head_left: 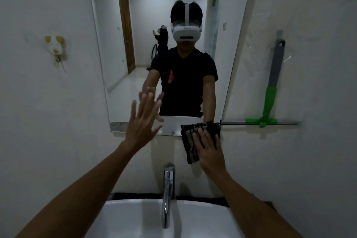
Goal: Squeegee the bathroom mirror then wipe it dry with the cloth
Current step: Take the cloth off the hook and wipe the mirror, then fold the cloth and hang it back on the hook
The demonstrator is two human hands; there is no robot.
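Fingers of the left hand spread flat against the mirror. The right hand presses the striped cloth, palm flat, at the mirror's lower right corner. The squeegee hangs on the wall right of it.

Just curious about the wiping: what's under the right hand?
The right hand presses a dark striped cloth over the mirror's bottom edge and wall; the surface beneath is hidden.
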